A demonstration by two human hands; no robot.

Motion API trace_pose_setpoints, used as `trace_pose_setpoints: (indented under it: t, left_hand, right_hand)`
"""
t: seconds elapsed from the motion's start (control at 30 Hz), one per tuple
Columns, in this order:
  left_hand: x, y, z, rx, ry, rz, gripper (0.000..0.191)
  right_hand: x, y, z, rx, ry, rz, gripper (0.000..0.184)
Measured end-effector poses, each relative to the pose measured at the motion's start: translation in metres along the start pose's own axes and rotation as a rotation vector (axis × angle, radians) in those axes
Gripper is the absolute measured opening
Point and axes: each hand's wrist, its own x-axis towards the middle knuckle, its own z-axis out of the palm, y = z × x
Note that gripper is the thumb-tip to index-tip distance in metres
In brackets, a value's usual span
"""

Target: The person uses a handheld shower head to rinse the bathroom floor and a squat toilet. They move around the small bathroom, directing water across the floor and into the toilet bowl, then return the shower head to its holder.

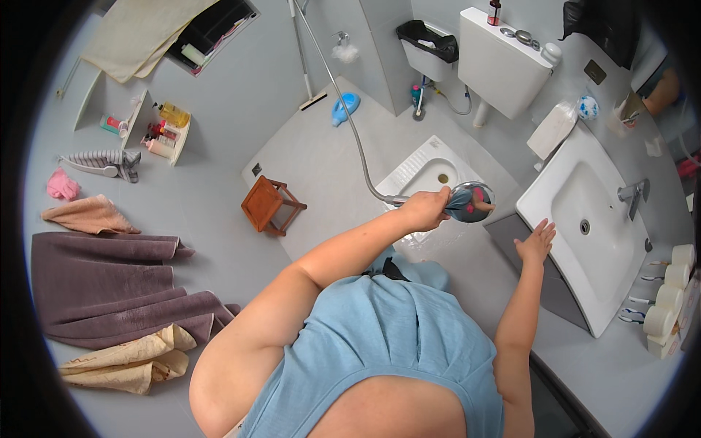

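My left hand grips the handle of a handheld shower head, whose round chrome back mirrors part of the room. Its flexible metal hose runs up the picture from the handle. Beyond the shower head, a white squat toilet is set into the grey floor; wet marks show beside it. My right hand, fingers apart and holding nothing, is at the near edge of a white washbasin. Whether it rests on the rim I cannot tell. The basin's chrome tap is on the far side.
A brown wooden stool stands left on the floor, and a blue plastic basin-like item lies near a floor squeegee. Towels hang on the left wall near a bottle shelf. The cistern and lined bin are at the back.
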Motion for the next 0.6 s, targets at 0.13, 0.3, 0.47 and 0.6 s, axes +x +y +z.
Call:
trace_pose_setpoints:
  t: [0.13, 0.3, 0.47, 0.6]
  left_hand:
    - [0.002, -0.002, 0.001, 0.01, 0.034, -0.002, 0.037]
    - [0.004, -0.007, 0.005, 0.016, 0.087, -0.029, 0.038]
    - [0.007, -0.008, 0.009, 0.007, 0.067, -0.063, 0.038]
    - [0.006, -0.005, 0.011, -0.019, -0.001, -0.06, 0.039]
  right_hand:
    - [0.0, 0.001, 0.0, -0.004, 0.002, -0.022, 0.107]
    - [0.001, 0.001, -0.001, -0.034, 0.0, -0.024, 0.107]
    - [0.003, 0.001, -0.001, -0.034, -0.002, -0.034, 0.108]
    - [0.005, 0.002, 0.001, -0.041, 0.007, -0.03, 0.108]
